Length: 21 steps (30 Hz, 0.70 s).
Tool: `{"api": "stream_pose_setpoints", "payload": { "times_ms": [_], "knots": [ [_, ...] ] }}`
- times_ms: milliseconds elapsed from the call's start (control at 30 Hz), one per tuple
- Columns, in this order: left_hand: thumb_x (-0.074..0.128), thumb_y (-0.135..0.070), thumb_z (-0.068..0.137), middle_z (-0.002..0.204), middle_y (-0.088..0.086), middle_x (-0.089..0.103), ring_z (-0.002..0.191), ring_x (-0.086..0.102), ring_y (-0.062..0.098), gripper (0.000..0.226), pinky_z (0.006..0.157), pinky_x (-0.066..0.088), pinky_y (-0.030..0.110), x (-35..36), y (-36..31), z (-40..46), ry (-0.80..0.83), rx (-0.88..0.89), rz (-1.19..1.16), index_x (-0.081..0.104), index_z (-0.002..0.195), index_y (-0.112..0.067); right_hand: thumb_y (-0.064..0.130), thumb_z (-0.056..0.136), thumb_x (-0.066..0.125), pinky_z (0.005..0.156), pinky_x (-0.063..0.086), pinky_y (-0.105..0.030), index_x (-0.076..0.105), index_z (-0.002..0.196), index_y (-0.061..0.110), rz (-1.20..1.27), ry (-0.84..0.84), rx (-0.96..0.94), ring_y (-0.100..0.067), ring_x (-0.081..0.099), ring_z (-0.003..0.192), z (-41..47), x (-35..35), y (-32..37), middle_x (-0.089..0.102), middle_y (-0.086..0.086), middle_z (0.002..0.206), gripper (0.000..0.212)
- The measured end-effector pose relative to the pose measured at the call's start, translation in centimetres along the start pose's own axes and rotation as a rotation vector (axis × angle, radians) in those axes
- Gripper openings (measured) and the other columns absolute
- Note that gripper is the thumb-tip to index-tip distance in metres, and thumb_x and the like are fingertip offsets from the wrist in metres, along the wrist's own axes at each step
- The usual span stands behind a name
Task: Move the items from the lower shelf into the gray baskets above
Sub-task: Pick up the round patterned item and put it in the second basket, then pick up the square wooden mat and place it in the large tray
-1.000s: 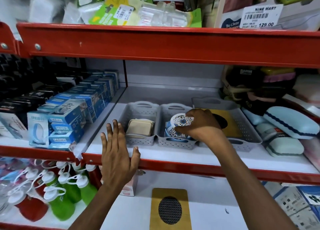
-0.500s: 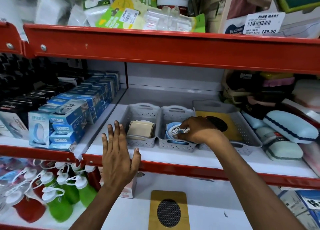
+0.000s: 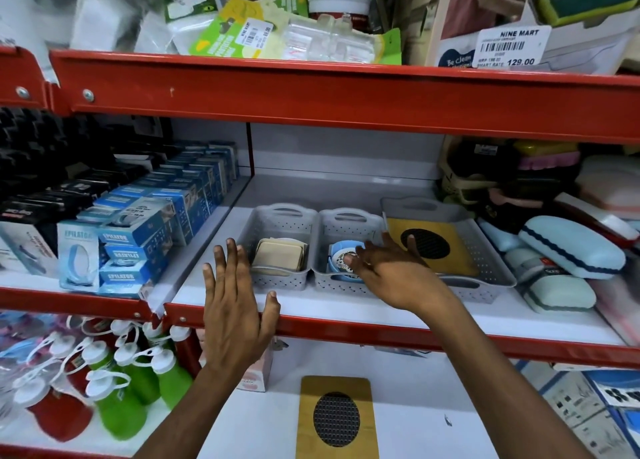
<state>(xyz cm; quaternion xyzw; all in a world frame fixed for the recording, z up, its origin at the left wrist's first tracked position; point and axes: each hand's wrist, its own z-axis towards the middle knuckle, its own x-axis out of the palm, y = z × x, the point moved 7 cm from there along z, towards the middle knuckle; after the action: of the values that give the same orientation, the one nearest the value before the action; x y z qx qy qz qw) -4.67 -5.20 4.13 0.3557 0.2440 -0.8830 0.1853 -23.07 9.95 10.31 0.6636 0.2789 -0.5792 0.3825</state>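
price tag (image 3: 513, 46) "NINE MART 129.00", blue boxes (image 3: 119, 247) "EPILATOR"

Three gray baskets (image 3: 277, 247) sit side by side on a red-edged shelf (image 3: 381, 334). The left hand (image 3: 235, 306) rests flat, fingers spread, on the shelf's near edge. The right hand (image 3: 384, 268), fingers loose, hovers over the middle basket's blue round item (image 3: 341, 263). A wooden board (image 3: 336, 420) lies on the lower shelf.
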Motion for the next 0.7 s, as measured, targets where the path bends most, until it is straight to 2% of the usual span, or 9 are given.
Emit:
{"api": "stream_pose_setpoints", "payload": {
  "times_ms": [100, 167, 267, 367, 433, 500, 600, 700],
  "knots": [
    [0.037, -0.045, 0.092, 0.170, 0.017, 0.003, 0.159, -0.004, 0.029, 0.084, 0.130, -0.006, 0.045, -0.4, -0.4, -0.4, -0.014, 0.029, -0.005, 0.007, 0.159, -0.003, 0.067, 0.096, 0.013, 0.125, -0.001, -0.049, 0.028, 0.153, 0.033, 0.012, -0.279, -0.092, -0.012, -0.004, 0.153, -1.6, -0.4, 0.0, 0.014, 0.011, 0.165, 0.068],
    [0.037, -0.045, 0.094, 0.169, 0.018, 0.004, 0.159, -0.003, 0.032, 0.082, 0.129, -0.002, 0.050, -0.5, -1.1, -1.3, -0.011, 0.052, -0.041, 0.011, 0.158, -0.001, 0.059, 0.099, 0.027, 0.126, 0.003, -0.044, 0.028, 0.153, 0.030, 0.054, -0.478, -0.197, -0.013, -0.003, 0.153, -3.4, 0.0, 0.1, 0.012, 0.007, 0.166, 0.061],
    [0.045, -0.041, 0.095, 0.167, 0.023, 0.015, 0.157, 0.005, 0.040, 0.078, 0.128, 0.004, 0.057, -0.4, -3.2, -4.0, -0.023, 0.174, -0.090, 0.022, 0.156, 0.001, 0.028, 0.096, 0.056, 0.122, 0.024, -0.045, 0.046, 0.145, 0.018, 0.135, -0.748, -0.350, -0.022, 0.023, 0.150, -7.1, 1.9, -0.4, 0.034, -0.005, 0.159, 0.051],
    [0.056, -0.031, 0.090, 0.158, 0.021, 0.040, 0.151, 0.029, 0.040, 0.062, 0.124, 0.020, 0.058, 0.6, -5.0, -8.0, -0.061, 0.357, -0.135, 0.044, 0.146, -0.006, 0.006, 0.087, 0.063, 0.116, 0.036, -0.046, 0.063, 0.127, 0.007, 0.039, -0.892, -0.547, -0.031, 0.048, 0.136, -10.5, 6.6, -1.4, 0.055, -0.015, 0.141, 0.041],
    [0.057, -0.027, 0.089, 0.146, 0.016, 0.055, 0.141, 0.044, 0.033, 0.049, 0.119, 0.029, 0.047, 2.1, -5.1, -11.0, -0.037, 0.390, -0.210, 0.054, 0.135, -0.012, 0.003, 0.081, 0.063, 0.111, 0.042, -0.044, 0.066, 0.120, 0.009, 0.004, -0.844, -0.581, -0.029, 0.057, 0.125, -11.7, 11.0, -2.8, 0.065, -0.014, 0.130, 0.039],
    [0.056, -0.027, 0.089, 0.139, 0.012, 0.059, 0.133, 0.049, 0.027, 0.044, 0.114, 0.031, 0.038, 4.8, -4.3, -13.6, 0.087, 0.311, -0.275, 0.058, 0.131, -0.017, 0.005, 0.080, 0.064, 0.102, 0.049, -0.042, 0.066, 0.117, 0.013, 0.054, -0.708, -0.484, -0.026, 0.059, 0.116, -11.9, 15.3, -4.5, 0.069, -0.009, 0.123, 0.038],
    [0.053, -0.028, 0.091, 0.143, 0.004, 0.052, 0.131, 0.049, 0.022, 0.047, 0.112, 0.033, 0.028, 10.5, -1.9, -16.5, 0.407, 0.004, -0.330, 0.054, 0.137, -0.021, 0.008, 0.082, 0.059, 0.089, 0.053, -0.038, 0.067, 0.113, 0.018, 0.132, -0.488, -0.268, -0.022, 0.057, 0.107, -11.3, 20.6, -6.1, 0.069, 0.000, 0.114, 0.034],
    [0.055, -0.023, 0.091, 0.145, 0.010, 0.055, 0.131, 0.054, 0.027, 0.051, 0.114, 0.041, 0.034, 15.4, 0.3, -18.8, 0.701, -0.346, -0.413, 0.052, 0.141, -0.013, 0.012, 0.086, 0.057, 0.086, 0.054, -0.032, 0.068, 0.116, 0.021, 0.263, -0.273, 0.031, -0.018, 0.060, 0.103, -9.7, 25.4, -7.4, 0.069, 0.003, 0.110, 0.033]
  ]
}}
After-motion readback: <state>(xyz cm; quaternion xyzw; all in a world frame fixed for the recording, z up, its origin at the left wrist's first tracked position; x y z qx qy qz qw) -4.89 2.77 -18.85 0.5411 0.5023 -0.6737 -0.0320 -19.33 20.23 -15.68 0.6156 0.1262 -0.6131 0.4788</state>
